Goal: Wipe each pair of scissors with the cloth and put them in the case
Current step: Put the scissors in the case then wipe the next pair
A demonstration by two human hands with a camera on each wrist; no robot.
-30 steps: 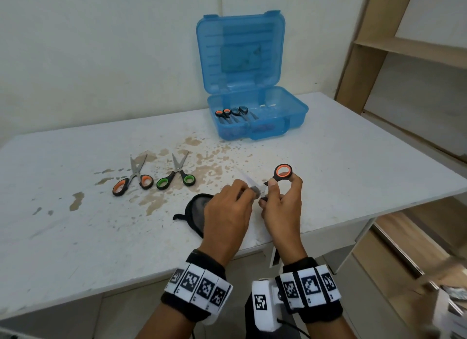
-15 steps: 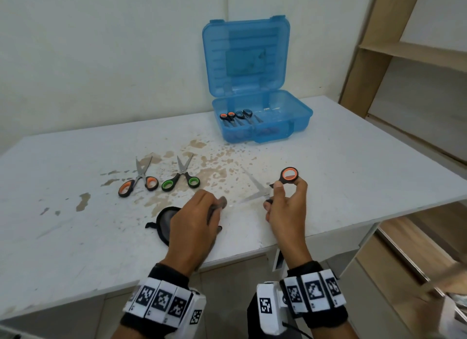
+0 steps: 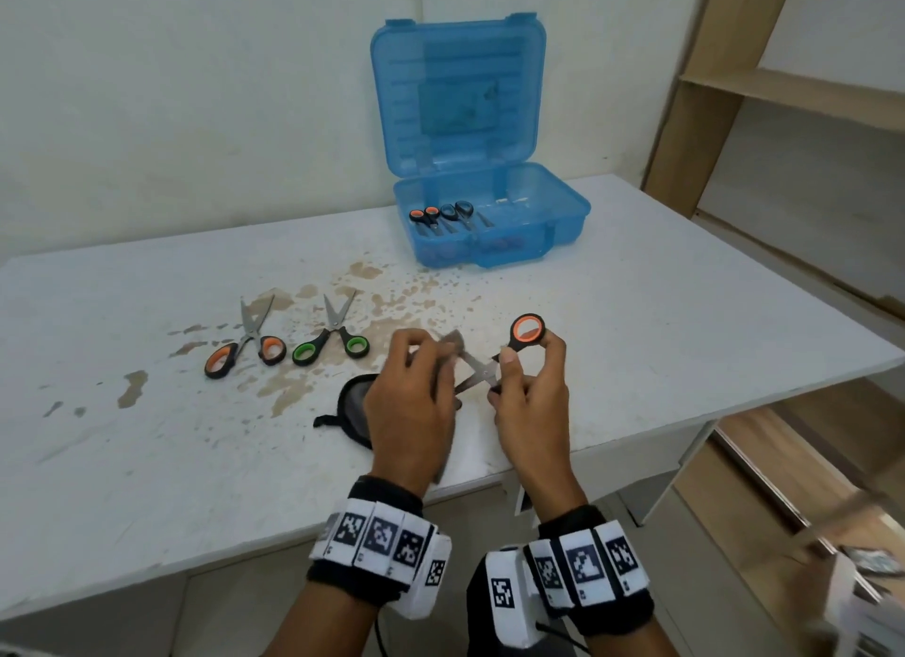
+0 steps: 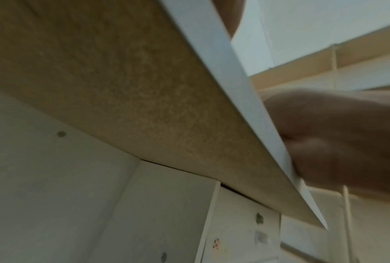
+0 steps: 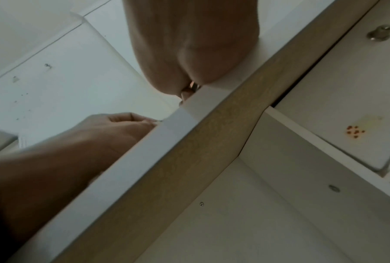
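In the head view my right hand (image 3: 526, 362) grips a pair of orange-handled scissors (image 3: 528, 328) by the handles, blades spread open toward the left. My left hand (image 3: 431, 350) pinches a small grey cloth (image 3: 453, 338) round the upper blade. The open blue case (image 3: 548, 225) stands at the back of the table with two pairs inside (image 3: 440, 214). Another orange pair (image 3: 245, 350) and a green pair (image 3: 333, 340) lie on the table to the left. Both wrist views mostly show the table's underside; the right wrist view shows my left hand (image 5: 113, 128) above the edge.
A black mesh pouch (image 3: 350, 406) lies just left of my left hand, near the white table's front edge (image 3: 196, 548). Brown stains mark the tabletop (image 3: 382, 308). Wooden shelving (image 3: 725, 98) stands at the right, and a blurred box (image 3: 862, 593) is at the lower right.
My left hand pulled the cloth off the blade toward me half a second ago and has now come back onto the upper blade. My right hand has kept the scissors in nearly the same place.
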